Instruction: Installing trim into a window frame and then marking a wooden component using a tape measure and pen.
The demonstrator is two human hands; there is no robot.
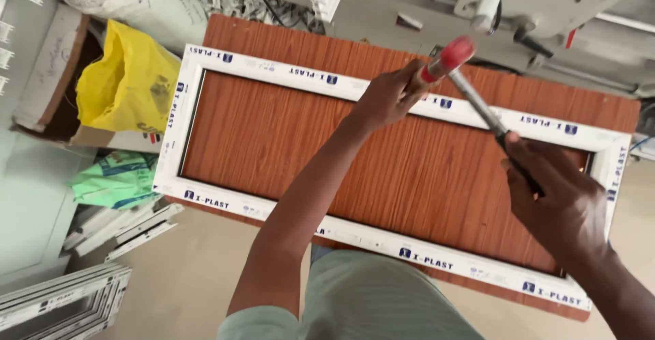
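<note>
Frame (pixel 382 176) centre on panel (pixel 382 162), white border already seated all round | left hand (pixel 385 97) grip pressed on top rail, 12 o'clock | right hand (pixel 556 193) grip pinching mallet (pixel 471 84), 2 o'clock | I judge top-rail tapping unfinished.

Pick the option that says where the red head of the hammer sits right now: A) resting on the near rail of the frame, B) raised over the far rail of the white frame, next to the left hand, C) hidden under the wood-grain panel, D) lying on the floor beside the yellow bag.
B: the hammer has its red head up over the far rail of the white frame, beside the left hand, while the right hand holds the handle.
</note>
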